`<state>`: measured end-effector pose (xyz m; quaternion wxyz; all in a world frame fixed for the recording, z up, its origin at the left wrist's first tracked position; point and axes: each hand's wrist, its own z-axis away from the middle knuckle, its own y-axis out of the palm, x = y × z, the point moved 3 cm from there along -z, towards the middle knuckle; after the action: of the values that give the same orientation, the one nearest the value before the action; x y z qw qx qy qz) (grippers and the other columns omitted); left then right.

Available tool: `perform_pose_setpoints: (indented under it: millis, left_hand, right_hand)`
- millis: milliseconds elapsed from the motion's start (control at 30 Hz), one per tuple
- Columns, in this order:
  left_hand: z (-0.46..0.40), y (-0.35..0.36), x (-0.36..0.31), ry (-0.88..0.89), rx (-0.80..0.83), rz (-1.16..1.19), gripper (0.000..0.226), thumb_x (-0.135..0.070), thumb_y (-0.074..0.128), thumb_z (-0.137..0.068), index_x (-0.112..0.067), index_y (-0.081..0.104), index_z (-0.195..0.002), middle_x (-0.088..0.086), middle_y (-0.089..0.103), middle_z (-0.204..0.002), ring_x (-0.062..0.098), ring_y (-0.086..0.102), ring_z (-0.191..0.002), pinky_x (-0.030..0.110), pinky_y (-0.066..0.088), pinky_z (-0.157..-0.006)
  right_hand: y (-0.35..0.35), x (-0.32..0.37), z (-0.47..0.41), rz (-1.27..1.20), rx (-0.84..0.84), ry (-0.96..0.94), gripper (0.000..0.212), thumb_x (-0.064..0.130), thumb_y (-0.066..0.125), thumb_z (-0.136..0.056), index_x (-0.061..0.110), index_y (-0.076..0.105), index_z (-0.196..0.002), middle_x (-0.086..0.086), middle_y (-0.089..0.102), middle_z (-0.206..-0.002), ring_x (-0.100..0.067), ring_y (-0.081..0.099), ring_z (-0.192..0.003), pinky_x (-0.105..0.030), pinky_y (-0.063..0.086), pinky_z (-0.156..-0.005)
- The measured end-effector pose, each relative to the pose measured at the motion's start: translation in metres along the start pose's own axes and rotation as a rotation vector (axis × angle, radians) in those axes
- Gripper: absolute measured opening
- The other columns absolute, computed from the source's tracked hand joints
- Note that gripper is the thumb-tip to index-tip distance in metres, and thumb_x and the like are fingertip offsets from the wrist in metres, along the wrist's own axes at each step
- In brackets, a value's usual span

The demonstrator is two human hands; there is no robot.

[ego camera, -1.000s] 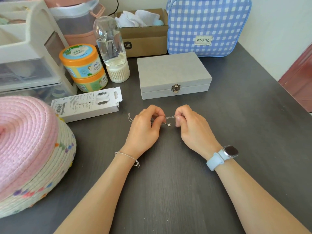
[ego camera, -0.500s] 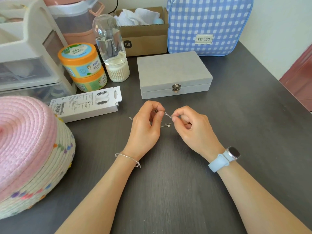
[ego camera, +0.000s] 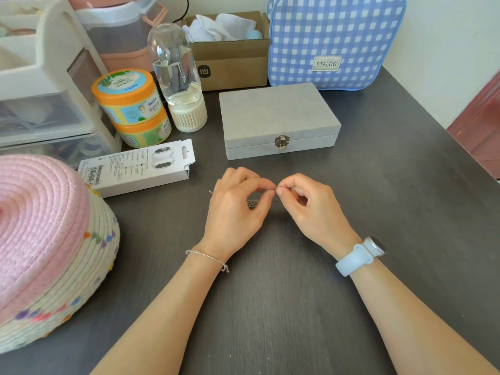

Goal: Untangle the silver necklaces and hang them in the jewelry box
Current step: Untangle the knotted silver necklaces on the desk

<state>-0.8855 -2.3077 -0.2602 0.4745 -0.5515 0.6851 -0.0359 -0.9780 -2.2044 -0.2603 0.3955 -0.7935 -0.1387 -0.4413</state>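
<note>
While both our left hand [ego camera: 235, 209] and right hand [ego camera: 305, 204] pinch the knotted necklaces [ego camera: 253, 203], the jewelry box [ego camera: 278, 117] waits, shut.

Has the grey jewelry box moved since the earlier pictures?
No. The grey jewelry box keeps its place beside the checked bag and bottle.

Gingham bag [ego camera: 335, 41], cardboard box [ego camera: 230, 69], pink basket [ego camera: 46, 239]

necklaces [ego camera: 253, 203] between pinching hands [ego camera: 235, 209]
</note>
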Motion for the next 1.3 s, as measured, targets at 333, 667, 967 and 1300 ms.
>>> perform_pose_setpoints:
  millis: [333,667,967,1300]
  left_hand:
    - [-0.001,0.002,0.0,-0.047,0.022,-0.067,0.018,-0.03,0.051,-0.076,-0.019,0.065,-0.074,-0.005,0.059,-0.076,0.008,0.046,-0.079,0.038,0.044,-0.072]
    - [-0.002,0.0,0.001,-0.081,0.051,-0.034,0.021,-0.036,0.049,-0.079,-0.024,0.064,-0.072,-0.011,0.056,-0.073,0.005,0.045,-0.077,0.029,0.034,-0.078]
    - [-0.003,-0.001,0.001,-0.178,0.187,0.257,0.016,-0.01,0.062,-0.082,-0.023,0.06,-0.073,-0.014,0.054,-0.076,-0.001,0.049,-0.075,0.007,0.034,-0.072]
    - [-0.004,-0.004,0.001,-0.216,0.133,0.223,0.016,-0.004,0.063,-0.082,-0.018,0.061,-0.073,-0.009,0.054,-0.076,-0.001,0.05,-0.073,0.007,0.035,-0.068]
  right_hand:
    - [0.004,-0.003,0.001,0.179,-0.025,-0.067,0.007,0.027,0.047,-0.086,0.027,0.047,-0.079,0.014,0.042,-0.05,-0.007,0.045,-0.054,-0.025,0.03,-0.053]
    - [0.001,-0.002,0.001,0.178,-0.096,-0.056,0.017,0.03,0.047,-0.084,0.016,0.057,-0.083,0.015,0.049,-0.057,-0.006,0.045,-0.051,-0.03,0.038,-0.056]
    - [-0.003,-0.004,-0.001,0.153,-0.212,-0.096,0.011,0.018,0.049,-0.086,0.013,0.059,-0.086,0.017,0.051,-0.082,-0.006,0.046,-0.069,-0.023,0.038,-0.062]
    - [0.0,0.0,0.001,0.167,-0.188,-0.209,0.021,0.029,0.05,-0.082,0.013,0.064,-0.079,0.012,0.049,-0.084,0.009,0.046,-0.072,-0.008,0.036,-0.061]
